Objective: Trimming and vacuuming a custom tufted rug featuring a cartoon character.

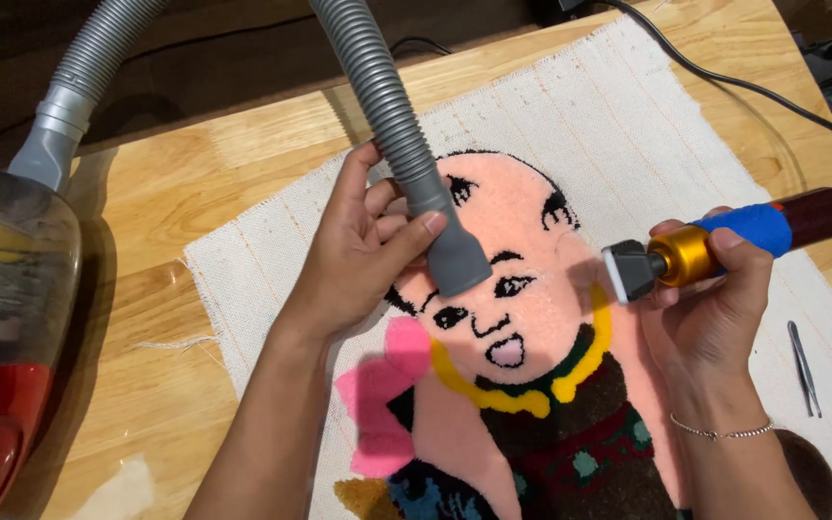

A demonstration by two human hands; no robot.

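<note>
A tufted rug point(532, 318) showing a pink cartoon child's face lies on white backing cloth point(628, 116) on a wooden table point(146, 289). My left hand point(358, 255) grips the grey nozzle point(456, 258) of a ribbed vacuum hose point(377, 87), its mouth pressed on the rug near the face's forehead. My right hand point(715, 308) holds a corded trimmer point(715, 246) with a gold collar, blue grip and dark red body; its grey cutting head hovers at the face's right cheek.
The vacuum's body point(2, 327), clear above and red below, stands at the left edge with the hose looping over the table. Metal tweezers point(803, 368) lie on the cloth at right. A black cable point(724, 82) crosses the far right corner.
</note>
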